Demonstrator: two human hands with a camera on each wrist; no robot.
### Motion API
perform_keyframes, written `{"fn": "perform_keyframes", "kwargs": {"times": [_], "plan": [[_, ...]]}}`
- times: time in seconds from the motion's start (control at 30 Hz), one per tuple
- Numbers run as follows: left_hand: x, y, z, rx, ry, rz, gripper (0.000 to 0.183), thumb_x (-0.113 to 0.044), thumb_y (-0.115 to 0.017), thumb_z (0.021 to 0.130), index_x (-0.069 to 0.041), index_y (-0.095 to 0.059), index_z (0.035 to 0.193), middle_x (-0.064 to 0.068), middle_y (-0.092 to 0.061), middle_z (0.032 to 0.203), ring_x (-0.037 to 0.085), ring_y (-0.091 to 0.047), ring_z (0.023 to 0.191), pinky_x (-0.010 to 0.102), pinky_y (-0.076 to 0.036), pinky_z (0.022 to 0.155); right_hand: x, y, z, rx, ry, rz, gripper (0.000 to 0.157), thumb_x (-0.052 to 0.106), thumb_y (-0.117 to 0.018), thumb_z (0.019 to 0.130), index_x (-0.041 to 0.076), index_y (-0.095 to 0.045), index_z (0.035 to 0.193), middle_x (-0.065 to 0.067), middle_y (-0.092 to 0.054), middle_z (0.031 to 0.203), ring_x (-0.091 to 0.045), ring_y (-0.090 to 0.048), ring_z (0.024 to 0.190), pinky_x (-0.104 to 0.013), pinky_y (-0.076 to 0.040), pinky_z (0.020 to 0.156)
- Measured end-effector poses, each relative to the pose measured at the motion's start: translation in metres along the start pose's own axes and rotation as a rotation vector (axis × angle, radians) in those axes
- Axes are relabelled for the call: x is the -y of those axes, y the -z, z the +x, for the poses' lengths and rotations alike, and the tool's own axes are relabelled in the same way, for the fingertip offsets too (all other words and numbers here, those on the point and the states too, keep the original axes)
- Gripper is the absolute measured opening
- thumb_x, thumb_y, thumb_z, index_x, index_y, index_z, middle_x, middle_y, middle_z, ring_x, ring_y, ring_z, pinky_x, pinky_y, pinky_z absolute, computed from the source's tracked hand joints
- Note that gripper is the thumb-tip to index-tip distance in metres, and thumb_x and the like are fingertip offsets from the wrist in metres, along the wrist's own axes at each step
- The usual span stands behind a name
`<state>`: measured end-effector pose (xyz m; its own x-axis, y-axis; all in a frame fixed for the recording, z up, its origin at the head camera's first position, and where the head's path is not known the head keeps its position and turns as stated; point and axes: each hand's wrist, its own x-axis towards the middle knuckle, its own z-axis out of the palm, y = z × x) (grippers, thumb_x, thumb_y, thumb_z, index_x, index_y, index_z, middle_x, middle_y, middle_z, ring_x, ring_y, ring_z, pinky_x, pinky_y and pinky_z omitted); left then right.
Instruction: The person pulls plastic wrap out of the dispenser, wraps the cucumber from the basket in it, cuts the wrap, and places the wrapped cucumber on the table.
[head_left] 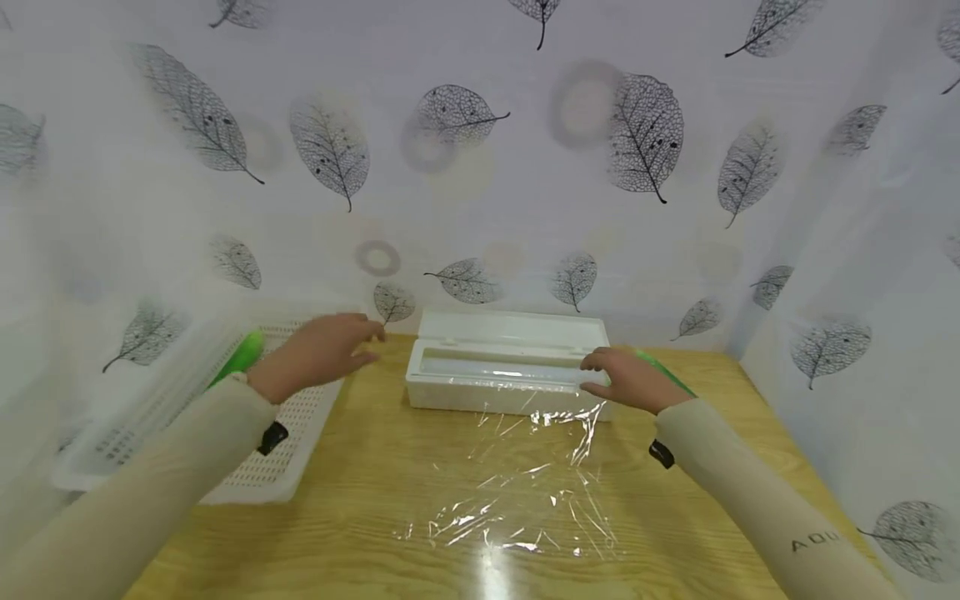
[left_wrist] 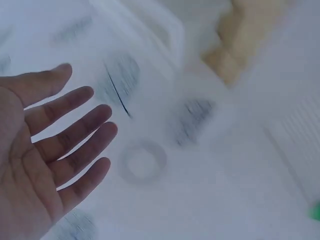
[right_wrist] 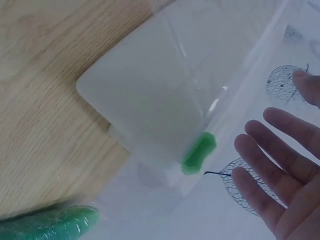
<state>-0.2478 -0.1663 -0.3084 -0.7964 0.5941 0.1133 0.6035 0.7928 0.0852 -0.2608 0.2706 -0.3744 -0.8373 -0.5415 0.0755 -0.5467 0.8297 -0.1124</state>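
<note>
A white cling film dispenser box point(head_left: 510, 400) stands at the back of the table with its lid point(head_left: 513, 329) raised. Clear cling film point(head_left: 517, 508) trails from it over the tabletop, creased and shiny. My right hand point(head_left: 630, 379) is over the box's right end, fingers spread and holding nothing; the right wrist view shows this hand point(right_wrist: 285, 175) beside the box's green slider point(right_wrist: 199, 152). To the left, my left hand point(head_left: 318, 354) hovers above the basket's edge. Its fingers are extended and apart, with nothing in the palm point(left_wrist: 30, 170).
A white perforated basket point(head_left: 277, 492) at the left holds a long green item point(head_left: 240, 354), partly behind my forearm. Another green item point(right_wrist: 55, 225), glossy as if wrapped in film, lies right of the box. Leaf-patterned white curtains point(head_left: 480, 192) enclose the wooden table point(head_left: 360, 517).
</note>
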Motion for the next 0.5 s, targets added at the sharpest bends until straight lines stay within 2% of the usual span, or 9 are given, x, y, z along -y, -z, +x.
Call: {"fn": "perform_keyframes", "kwargs": {"times": [0.1,0.23,0.37,0.5], "plan": [[0.041,0.003,-0.001,0.025,0.156,-0.013,0.027,-0.02,-0.059,0.092,-0.003,-0.061,0.112,0.018,-0.065,0.104,0.03,-0.063,0.09,0.046,-0.053,0.075,-0.005,-0.004,0.007,0.031,-0.013,0.018,0.031,0.028,-0.066,0.087,0.004,-0.066,0.108,-0.009,-0.067,0.107,-0.025,-0.064,0.096,-0.041,-0.054,0.085],[0.089,-0.008,-0.009,0.104,0.34,-0.061,0.033,-0.018,-0.054,0.094,0.005,-0.055,0.117,0.027,-0.061,0.108,0.038,-0.06,0.094,0.051,-0.05,0.076,-0.009,-0.008,0.012,0.067,-0.017,0.036,0.028,0.025,-0.066,0.087,0.003,-0.067,0.105,-0.01,-0.068,0.103,-0.024,-0.065,0.092,-0.04,-0.054,0.082],[0.125,-0.024,-0.022,0.202,0.509,-0.085,0.041,-0.017,-0.054,0.093,0.014,-0.048,0.118,0.033,-0.057,0.113,0.043,-0.057,0.098,0.054,-0.049,0.08,-0.012,-0.011,0.014,0.105,-0.05,0.052,0.027,0.025,-0.064,0.088,0.003,-0.067,0.104,-0.009,-0.068,0.103,-0.023,-0.065,0.093,-0.039,-0.054,0.083],[0.155,-0.038,-0.042,0.282,0.617,-0.092,0.048,-0.017,-0.051,0.09,0.022,-0.042,0.117,0.036,-0.055,0.108,0.041,-0.057,0.087,0.051,-0.05,0.073,-0.011,-0.013,0.016,0.121,-0.054,0.073,0.025,0.023,-0.062,0.09,0.003,-0.067,0.104,-0.01,-0.068,0.103,-0.024,-0.065,0.093,-0.04,-0.054,0.083]]}}
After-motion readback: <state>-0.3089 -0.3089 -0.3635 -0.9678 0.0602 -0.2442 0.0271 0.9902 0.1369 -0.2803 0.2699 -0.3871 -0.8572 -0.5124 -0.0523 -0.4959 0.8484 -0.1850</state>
